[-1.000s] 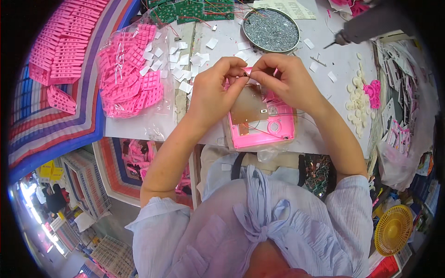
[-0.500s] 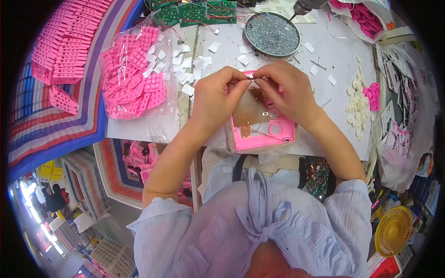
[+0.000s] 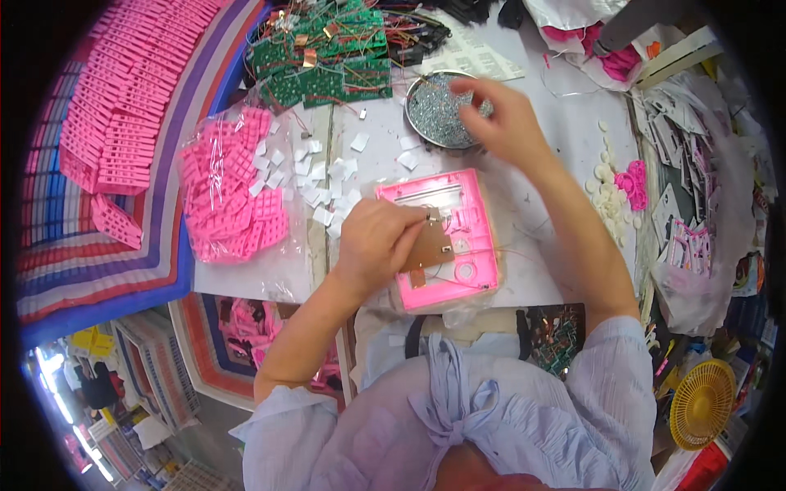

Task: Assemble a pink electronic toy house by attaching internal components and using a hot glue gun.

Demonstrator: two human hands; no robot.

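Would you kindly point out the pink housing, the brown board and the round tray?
Pink housing [image 3: 485, 237]: head view, right wall.
Brown board [image 3: 431, 250]: head view, bare middle.
Round tray [image 3: 407, 108]: head view, left rim.

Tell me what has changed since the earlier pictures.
The right hand has left the pink case and moved forward to the dish of small metal pieces, thumb and forefinger apart. The hanging grey tool, last seen with its tip by the dish, has swung right. The left hand stays with its fingertips at the brown board in the case.
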